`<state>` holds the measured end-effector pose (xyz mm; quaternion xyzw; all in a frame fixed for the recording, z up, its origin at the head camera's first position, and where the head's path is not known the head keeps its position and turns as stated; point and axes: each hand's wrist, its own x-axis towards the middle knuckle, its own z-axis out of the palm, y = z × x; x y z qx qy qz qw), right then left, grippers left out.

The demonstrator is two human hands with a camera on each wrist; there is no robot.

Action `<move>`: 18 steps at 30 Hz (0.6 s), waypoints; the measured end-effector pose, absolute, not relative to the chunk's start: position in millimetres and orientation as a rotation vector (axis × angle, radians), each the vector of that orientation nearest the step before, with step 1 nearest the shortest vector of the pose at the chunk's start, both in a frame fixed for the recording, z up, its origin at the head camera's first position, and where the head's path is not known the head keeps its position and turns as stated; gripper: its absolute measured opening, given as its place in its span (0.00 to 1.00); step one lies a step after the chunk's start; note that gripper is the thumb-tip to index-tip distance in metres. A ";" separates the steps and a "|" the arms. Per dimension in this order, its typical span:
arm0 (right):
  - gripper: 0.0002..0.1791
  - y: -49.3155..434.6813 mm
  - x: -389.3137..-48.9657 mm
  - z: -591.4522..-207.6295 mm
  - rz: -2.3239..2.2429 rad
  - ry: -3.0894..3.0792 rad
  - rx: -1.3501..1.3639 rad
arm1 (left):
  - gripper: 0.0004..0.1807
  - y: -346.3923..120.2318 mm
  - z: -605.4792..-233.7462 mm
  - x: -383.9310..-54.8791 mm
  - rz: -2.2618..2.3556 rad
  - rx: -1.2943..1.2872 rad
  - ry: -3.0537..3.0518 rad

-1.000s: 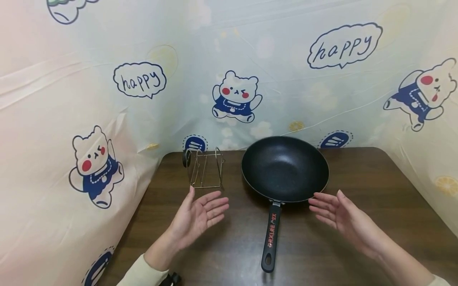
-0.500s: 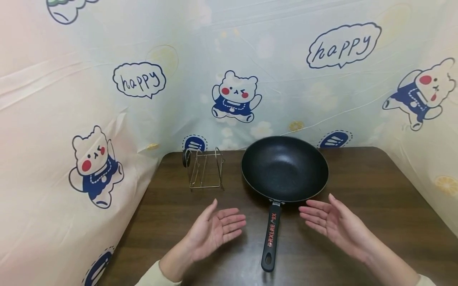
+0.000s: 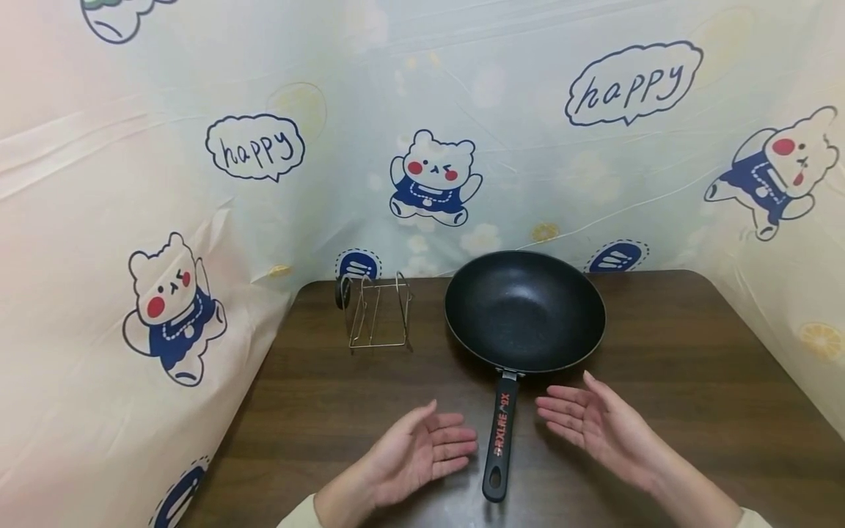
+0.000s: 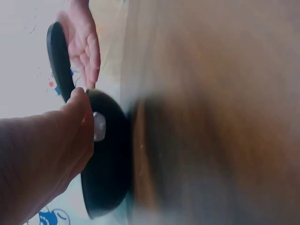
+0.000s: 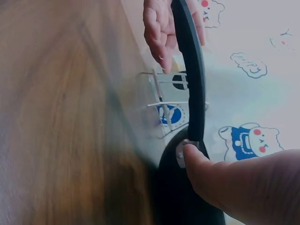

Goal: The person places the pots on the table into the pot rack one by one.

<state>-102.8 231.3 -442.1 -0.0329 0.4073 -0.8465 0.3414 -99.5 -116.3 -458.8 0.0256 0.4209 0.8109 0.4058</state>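
A black frying pan (image 3: 526, 308) sits at the back middle of the wooden table, its handle (image 3: 500, 436) with red lettering pointing toward the person. My left hand (image 3: 419, 451) is held left of the handle, palm facing inward and fingers straight. On the other side, my right hand (image 3: 601, 425) faces it in the same pose, fingertips a little right of the handle. Both hands hold nothing and show a gap to the handle in the head view. The right wrist view shows the pan handle (image 5: 192, 70) rising in front of the left hand (image 5: 161, 30).
A wire rack (image 3: 378, 312) stands at the back left of the table (image 3: 693, 352), with a round black item (image 3: 342, 292) at its left side. Printed cloth (image 3: 515, 88) with bears hangs behind the table and along both sides.
Both hands have drawn back toward the person and closer together, nearing the pan handle from either side. The pan and the rack have stayed put.
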 end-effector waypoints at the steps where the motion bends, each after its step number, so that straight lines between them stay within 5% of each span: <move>1: 0.47 229.5 -102.9 -443.1 -2.202 1.070 -0.069 | 0.44 -114.7 -460.3 -97.9 2.037 0.065 1.062; 18: 0.47 198.2 -108.1 -457.2 -2.169 1.183 0.032 | 0.29 -88.8 -470.2 -79.8 1.892 0.022 0.996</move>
